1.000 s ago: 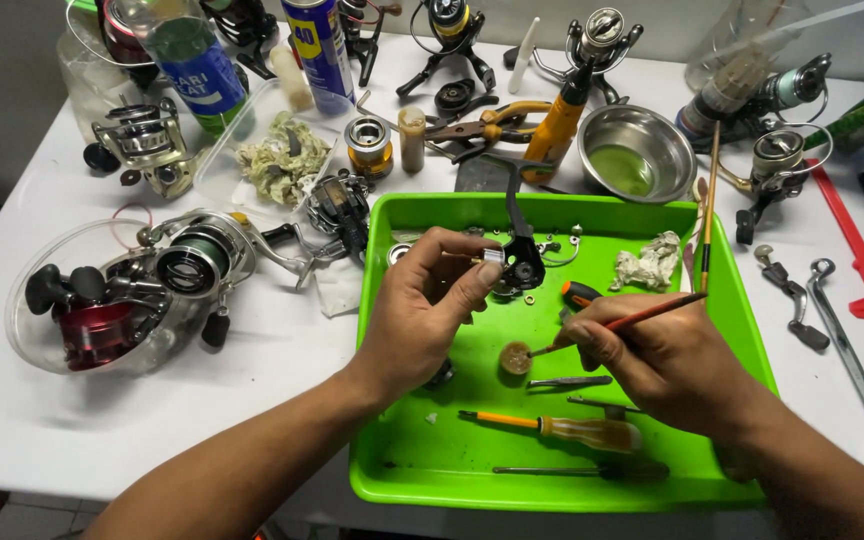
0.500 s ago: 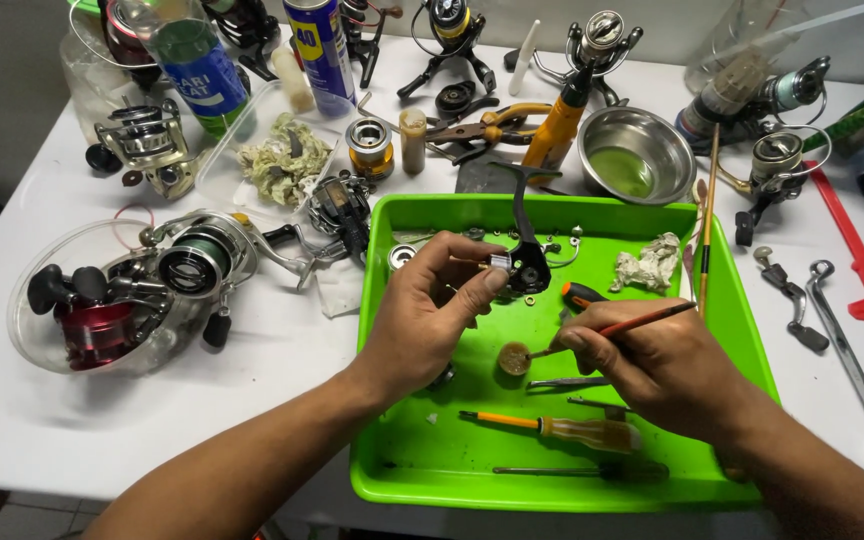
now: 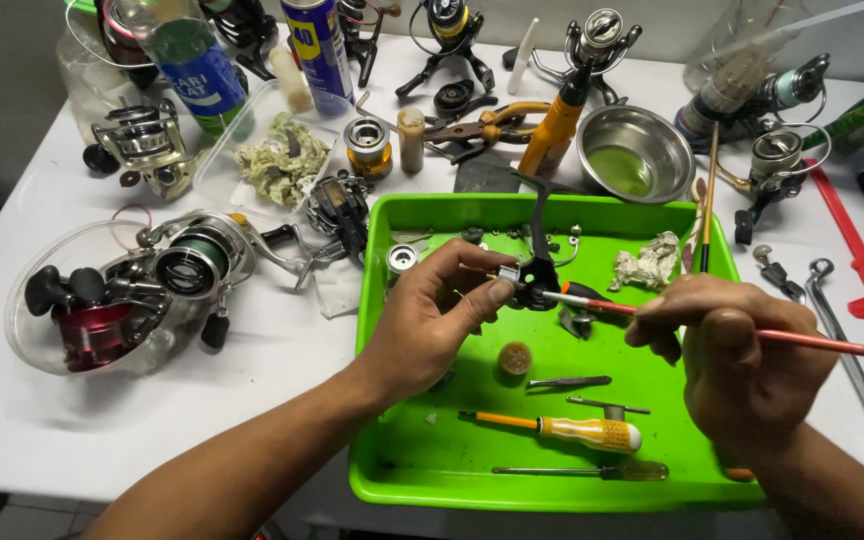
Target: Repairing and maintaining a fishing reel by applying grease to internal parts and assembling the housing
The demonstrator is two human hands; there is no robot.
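- We pinch a small black metal reel part (image 3: 535, 272) in our left hand (image 3: 432, 325), fingers closed on it, mid-frame over the green plastic tray (image 3: 392, 470).
- Our right hand (image 3: 742, 360) grips a thin red-handled brush (image 3: 802, 340), tip touching the part; brushing looks underway, reassembly undone.

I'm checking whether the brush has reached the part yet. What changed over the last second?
The right hand swung the red-handled brush from a raised slant to nearly level, its tip now at the black reel part pinched in the left hand. Both grips stayed as they were, as did the yellow-handled screwdriver in the green tray.
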